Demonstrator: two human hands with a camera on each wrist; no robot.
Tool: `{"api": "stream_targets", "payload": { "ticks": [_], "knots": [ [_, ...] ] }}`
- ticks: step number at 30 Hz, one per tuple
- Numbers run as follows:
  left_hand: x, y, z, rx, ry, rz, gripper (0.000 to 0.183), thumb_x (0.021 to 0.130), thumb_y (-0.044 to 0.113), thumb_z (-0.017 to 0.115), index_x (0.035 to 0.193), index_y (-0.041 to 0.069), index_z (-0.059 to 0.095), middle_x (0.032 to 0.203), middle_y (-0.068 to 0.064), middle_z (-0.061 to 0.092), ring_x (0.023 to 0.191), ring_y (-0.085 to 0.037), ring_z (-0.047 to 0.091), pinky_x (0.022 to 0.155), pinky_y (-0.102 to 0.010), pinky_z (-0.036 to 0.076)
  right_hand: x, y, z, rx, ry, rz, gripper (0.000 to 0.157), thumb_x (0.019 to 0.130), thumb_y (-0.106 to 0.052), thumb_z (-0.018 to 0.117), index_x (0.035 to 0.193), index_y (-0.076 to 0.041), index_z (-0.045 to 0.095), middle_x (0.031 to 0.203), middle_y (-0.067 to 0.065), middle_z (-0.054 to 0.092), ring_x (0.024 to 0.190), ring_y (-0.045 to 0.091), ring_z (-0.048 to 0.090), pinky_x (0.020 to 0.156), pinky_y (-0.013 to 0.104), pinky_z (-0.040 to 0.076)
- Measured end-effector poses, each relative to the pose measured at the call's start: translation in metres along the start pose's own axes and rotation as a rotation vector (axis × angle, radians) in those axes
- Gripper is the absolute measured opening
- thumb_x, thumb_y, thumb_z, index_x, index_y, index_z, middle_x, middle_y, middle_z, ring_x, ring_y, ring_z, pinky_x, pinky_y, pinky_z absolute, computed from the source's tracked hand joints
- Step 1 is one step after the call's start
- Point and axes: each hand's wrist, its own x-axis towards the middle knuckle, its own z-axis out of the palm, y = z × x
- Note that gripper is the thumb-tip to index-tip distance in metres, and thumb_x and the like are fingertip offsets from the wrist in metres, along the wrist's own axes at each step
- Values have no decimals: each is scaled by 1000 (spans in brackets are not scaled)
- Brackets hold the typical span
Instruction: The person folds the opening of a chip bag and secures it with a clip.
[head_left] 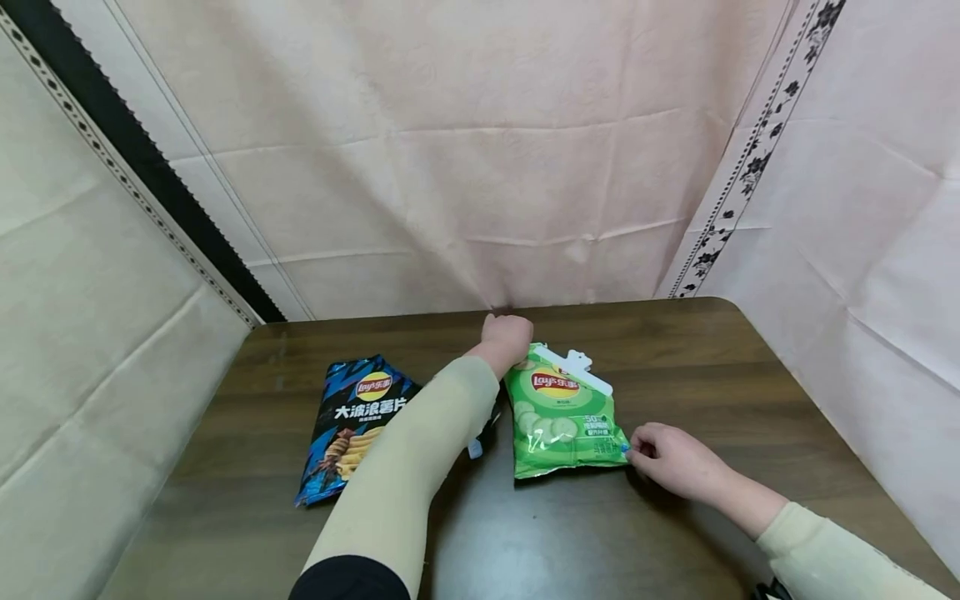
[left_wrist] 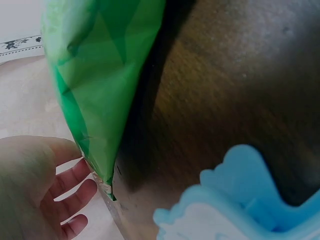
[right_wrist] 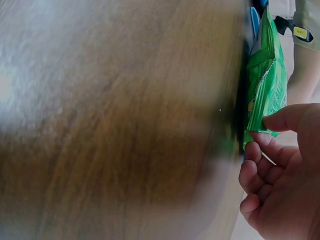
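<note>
A green Lay's potato chip bag [head_left: 555, 429] lies on the table with its front up. Across its top right edge sits a white bag clip [head_left: 577, 369]. My left hand [head_left: 507, 337] pinches the bag's top left corner; in the left wrist view its thumb and fingers [left_wrist: 75, 197] meet at that corner. With thumb and forefinger, my right hand [head_left: 678, 462] pinches the lower right corner. The right wrist view shows the thumb [right_wrist: 285, 117] on top of the bag's edge [right_wrist: 260, 107], the other fingers curled loosely below.
A blue Lay's chip bag [head_left: 352, 429] lies to the left, partly behind my left sleeve [head_left: 405, 462]. A light blue clip [left_wrist: 240, 195] shows large in the left wrist view. The brown wooden table [head_left: 247, 500] is surrounded by pale cloth curtains [head_left: 487, 167].
</note>
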Motion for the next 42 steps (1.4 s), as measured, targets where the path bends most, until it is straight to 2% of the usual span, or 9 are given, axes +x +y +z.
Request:
{"api": "stream_targets", "payload": {
  "ticks": [8, 17, 23, 27, 35, 42],
  "knots": [
    [-2, -1, 1, -12, 17, 0, 19, 84, 22, 79, 100, 22, 69, 104, 3, 67, 94, -21, 56, 107, -49, 34, 0, 0, 0, -4, 7, 1, 13, 91, -16, 67, 79, -17, 61, 72, -5, 51, 66, 11, 48, 60, 29, 41],
    [-3, -3, 3, -59, 18, -20, 8, 89, 16, 73, 93, 22, 69, 96, 4, 67, 90, -19, 56, 107, -48, 34, -1, 1, 0, 29, -15, 43, 7, 92, -20, 66, 86, -17, 63, 71, -5, 54, 64, 12, 49, 59, 29, 42],
    [-6, -9, 3, -133, 43, -22, 4, 95, 19, 65, 96, 22, 67, 94, 6, 65, 86, -17, 56, 101, -45, 38, -4, 1, -1, 42, 21, 40, 8, 92, -23, 68, 92, -16, 63, 75, -5, 55, 67, 12, 50, 60, 30, 42],
    [-13, -13, 1, -179, 70, -12, 10, 100, 26, 57, 98, 22, 66, 94, 7, 64, 84, -15, 56, 96, -43, 40, -5, 1, -2, 40, 68, 45, 9, 92, -24, 67, 93, -17, 63, 76, -4, 55, 68, 12, 50, 60, 29, 42],
    [-40, -29, -7, -268, 139, -10, 17, 101, 35, 54, 96, 24, 66, 89, 10, 63, 81, -12, 56, 93, -40, 42, -1, -11, -7, 56, 171, -7, 7, 94, -24, 66, 92, -17, 65, 79, -5, 56, 71, 13, 50, 62, 30, 43],
    [-78, -38, -17, -294, 226, 34, 16, 101, 34, 55, 99, 25, 68, 90, 11, 62, 81, -10, 55, 86, -36, 44, 8, -24, -9, 72, 247, -70, 7, 96, -24, 66, 92, -18, 67, 80, -5, 57, 72, 13, 50, 63, 28, 43]
  ]
}}
